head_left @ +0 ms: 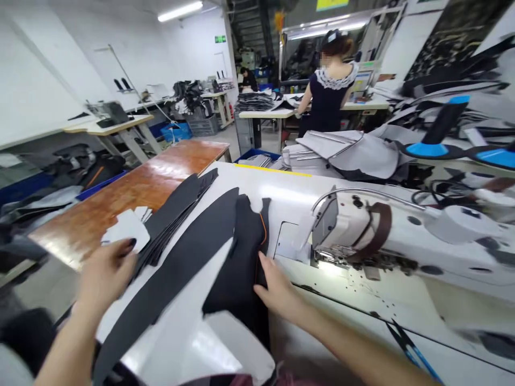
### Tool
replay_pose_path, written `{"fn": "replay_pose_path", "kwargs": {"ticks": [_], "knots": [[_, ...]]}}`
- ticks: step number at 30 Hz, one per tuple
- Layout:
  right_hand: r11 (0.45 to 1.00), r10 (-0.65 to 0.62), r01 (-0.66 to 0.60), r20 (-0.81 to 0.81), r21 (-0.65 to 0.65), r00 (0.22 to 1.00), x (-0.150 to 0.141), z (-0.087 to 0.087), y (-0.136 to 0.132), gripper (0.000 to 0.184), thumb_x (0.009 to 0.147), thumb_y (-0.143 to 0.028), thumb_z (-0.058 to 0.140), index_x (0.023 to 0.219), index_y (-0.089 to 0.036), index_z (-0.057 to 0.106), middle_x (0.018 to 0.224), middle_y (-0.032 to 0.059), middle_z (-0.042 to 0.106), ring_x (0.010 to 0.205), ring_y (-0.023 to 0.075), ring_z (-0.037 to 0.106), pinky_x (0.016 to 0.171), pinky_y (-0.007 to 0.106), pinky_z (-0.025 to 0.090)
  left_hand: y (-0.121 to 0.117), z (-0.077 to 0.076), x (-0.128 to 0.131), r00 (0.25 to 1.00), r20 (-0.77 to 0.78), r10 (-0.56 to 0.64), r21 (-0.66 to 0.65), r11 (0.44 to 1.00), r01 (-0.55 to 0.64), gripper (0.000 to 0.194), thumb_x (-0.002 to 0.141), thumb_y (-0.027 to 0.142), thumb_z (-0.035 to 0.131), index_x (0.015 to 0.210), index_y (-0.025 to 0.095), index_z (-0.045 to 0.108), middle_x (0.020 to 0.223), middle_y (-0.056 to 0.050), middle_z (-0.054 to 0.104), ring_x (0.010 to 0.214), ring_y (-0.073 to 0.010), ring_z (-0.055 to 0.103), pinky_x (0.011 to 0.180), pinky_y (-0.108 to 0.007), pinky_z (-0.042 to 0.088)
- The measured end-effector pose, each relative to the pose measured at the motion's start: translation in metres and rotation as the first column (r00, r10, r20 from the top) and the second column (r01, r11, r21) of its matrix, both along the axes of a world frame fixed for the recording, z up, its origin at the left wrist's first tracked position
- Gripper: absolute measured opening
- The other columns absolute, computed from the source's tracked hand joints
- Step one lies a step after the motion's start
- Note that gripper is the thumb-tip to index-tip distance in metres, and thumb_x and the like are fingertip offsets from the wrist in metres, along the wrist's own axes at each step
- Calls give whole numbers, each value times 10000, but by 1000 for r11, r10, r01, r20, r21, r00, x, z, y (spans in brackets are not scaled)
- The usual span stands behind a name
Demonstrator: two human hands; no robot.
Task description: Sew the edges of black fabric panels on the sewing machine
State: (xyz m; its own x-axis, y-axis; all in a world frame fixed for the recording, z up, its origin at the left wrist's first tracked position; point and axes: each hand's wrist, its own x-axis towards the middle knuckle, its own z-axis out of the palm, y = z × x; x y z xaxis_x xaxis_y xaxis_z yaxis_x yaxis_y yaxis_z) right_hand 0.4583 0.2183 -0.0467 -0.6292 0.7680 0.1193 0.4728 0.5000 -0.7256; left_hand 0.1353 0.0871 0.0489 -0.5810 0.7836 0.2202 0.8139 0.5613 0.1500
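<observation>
At the white sewing counter point(257, 187), clock read from the wearer, 12 straight ahead. Left hand point(107, 279) at 10 o'clock: fingertips on the lower edge of a white paper piece point(124, 230) lying on the brown wooden counter point(120, 201). Whether the hand pinches the paper or only rests on it cannot be told. Just right of the paper, a stack of dark fabric strips point(177, 214) lies across the edge where the two counters meet.

A long black fabric strip point(169, 279) runs between the hands, its lower end cut off by the frame. Right hand point(279, 289) at 12 to 1 o'clock: released, fingers spread, pressing on a black fabric piece point(241, 257) with an orange edge. The lower end of that piece is hard to make out, where it meets a white sheet point(237, 343) at the bottom of the view.

Sewing machine point(354, 225) at 2 o'clock, only a short gap from the right hand; its needle area is blurred by glare. Far edge of the counter marked by yellow tape point(273, 170). Gray fabric pile point(346, 153) beyond the machine. Co-worker point(328, 91) at 1 o'clock stands back-turned at a far counter point(265, 113), hands mostly hidden.
</observation>
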Motion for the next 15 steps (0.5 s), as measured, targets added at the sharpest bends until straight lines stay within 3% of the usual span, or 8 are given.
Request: {"fn": "replay_pose_path", "kwargs": {"ticks": [2,5,8,10,12,14,15], "knots": [[999,1,-7,171,39,985,2,-11,-1,688,745,-133,574,1396,-81,360,1265,193,526,1095,285,575,911,402,511,45,-17,11,987,83,-139,13,990,139,422,906,410,377,1224,172,518,1182,-35,615,1036,-187,597,943,-339,483],[996,-40,11,352,83,935,-3,1,5,556,805,-195,596,1328,-103,433,1128,163,578,949,265,628,791,364,540,135,-52,39,911,135,-391,-61,914,401,429,886,348,439,1230,102,513,1256,-129,569,1194,-213,512,1050,-338,392],[992,-61,10,406,125,912,-10,15,1,348,810,-238,638,1132,-132,560,999,131,596,879,270,627,744,370,533,200,-76,67,951,91,-295,-178,935,307,497,896,408,458,1271,82,481,1292,-204,515,1227,-312,465,994,-461,414],[989,0,-62,423,131,906,-5,20,-9,199,811,-278,653,958,-152,608,897,100,596,812,264,621,702,374,531,214,-83,79,976,31,-218,-205,954,219,561,888,459,481,1300,79,454,1330,-236,471,1253,-362,422,968,-521,405],[978,87,-155,412,136,907,9,21,-17,132,834,-303,626,832,-173,614,835,76,587,770,245,611,677,367,529,207,-85,83,975,-54,-217,-176,963,205,607,895,486,472,1346,84,409,1397,-244,403,1311,-368,348,1008,-545,353],[955,122,-205,350,212,929,27,17,-15,101,864,-191,536,898,-169,629,939,97,606,874,239,610,759,370,528,186,-84,82,962,-126,-243,-150,963,224,607,916,509,424,1358,94,397,1416,-229,389,1327,-350,330,1039,-543,315],[937,116,-210,318,279,941,34,14,-9,228,849,-100,483,1020,-158,623,1071,125,600,1001,249,590,843,385,512,174,-83,81,957,-146,-250,-157,961,227,599,923,515,402,1350,96,408,1392,-223,419,1306,-345,357,1039,-544,313]]}}
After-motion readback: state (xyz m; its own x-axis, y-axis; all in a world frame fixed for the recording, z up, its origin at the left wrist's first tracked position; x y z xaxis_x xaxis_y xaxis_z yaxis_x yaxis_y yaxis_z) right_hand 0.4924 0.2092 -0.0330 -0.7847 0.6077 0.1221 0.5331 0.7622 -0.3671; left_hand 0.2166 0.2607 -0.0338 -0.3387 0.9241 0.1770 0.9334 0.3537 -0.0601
